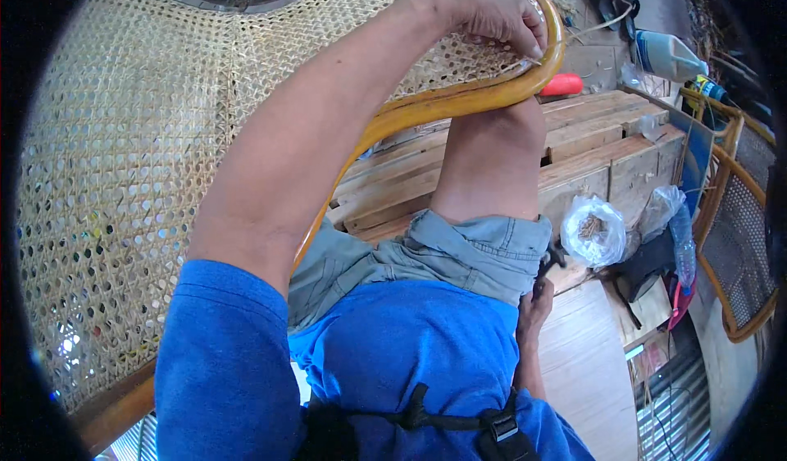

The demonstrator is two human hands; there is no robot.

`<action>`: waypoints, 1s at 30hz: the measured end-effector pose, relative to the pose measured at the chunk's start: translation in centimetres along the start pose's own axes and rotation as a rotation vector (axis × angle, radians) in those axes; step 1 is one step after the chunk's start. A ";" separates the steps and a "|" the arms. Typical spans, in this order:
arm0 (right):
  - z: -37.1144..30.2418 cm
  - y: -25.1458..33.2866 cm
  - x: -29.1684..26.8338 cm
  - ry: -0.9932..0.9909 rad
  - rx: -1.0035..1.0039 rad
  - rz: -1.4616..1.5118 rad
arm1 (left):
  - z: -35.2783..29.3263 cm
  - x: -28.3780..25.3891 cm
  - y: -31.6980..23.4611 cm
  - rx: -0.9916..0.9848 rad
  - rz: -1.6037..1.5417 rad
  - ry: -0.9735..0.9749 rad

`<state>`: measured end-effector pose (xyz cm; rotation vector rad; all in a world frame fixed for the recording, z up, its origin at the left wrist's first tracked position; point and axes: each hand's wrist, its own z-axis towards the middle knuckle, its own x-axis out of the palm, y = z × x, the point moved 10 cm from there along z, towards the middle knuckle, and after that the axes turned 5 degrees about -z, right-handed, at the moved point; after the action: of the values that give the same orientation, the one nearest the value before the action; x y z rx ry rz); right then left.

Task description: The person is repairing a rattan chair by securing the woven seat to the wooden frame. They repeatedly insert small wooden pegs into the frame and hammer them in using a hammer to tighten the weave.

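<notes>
Two hands at a cane chair panel

Two hands work apart. The left hand [496, 18] reaches up and over, fingers curled and pressed down where the woven cane panel [139, 133] meets the curved rattan frame [459, 100]; it seems to pinch the weave at the rim, though a strand between the fingertips is too small to tell. The frame rests against the person's bare knee [500, 145], which appears to brace it so the edge stays near and steady. The right hand [534, 305] hangs low beside the grey shorts, closed around a small dark tool [548, 266] whose kind I cannot make out.

Beyond the knee lies a wooden pallet [598, 141] serving as a work surface. On its edge sits a knotted clear plastic bag [593, 231] with brownish bits inside. Farther off stand a white plastic jug [668, 55] and a red cylindrical object [562, 84]. A clear plastic bottle [680, 244] leans beside a second rattan chair [742, 239].
</notes>
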<state>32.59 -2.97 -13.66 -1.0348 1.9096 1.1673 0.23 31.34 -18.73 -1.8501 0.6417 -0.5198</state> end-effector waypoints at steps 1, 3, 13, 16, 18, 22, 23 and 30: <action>-1.0 -0.7 -0.1 0.043 0.100 0.086 | 0.0 0.0 -0.1 0.012 -0.023 -0.011; -1.6 0.1 -1.4 0.046 0.160 0.192 | -0.1 0.1 -0.4 0.036 -0.071 -0.031; 10.7 20.0 -3.8 0.498 -0.044 0.077 | 0.0 0.0 -0.7 0.073 0.007 -0.059; 12.9 21.2 -2.8 0.477 -0.124 0.033 | -1.3 -0.2 -1.7 0.044 0.006 -0.086; 13.7 22.1 -2.5 0.469 -0.122 0.021 | -0.9 -0.3 -1.5 0.094 0.018 -0.087; 14.0 23.0 -1.8 0.529 -0.146 0.011 | -1.0 -0.1 -1.5 0.124 0.028 -0.094; 14.0 23.7 -2.0 0.507 -0.173 0.020 | -1.2 -0.2 -1.6 0.091 0.050 -0.076; 15.8 25.6 -1.2 0.484 -0.252 -0.148 | -1.2 -0.4 -2.2 0.129 -0.030 -0.018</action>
<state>12.82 19.18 -8.65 -1.6928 2.0261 1.1671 -0.41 31.46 -16.26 -1.7431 0.5556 -0.5510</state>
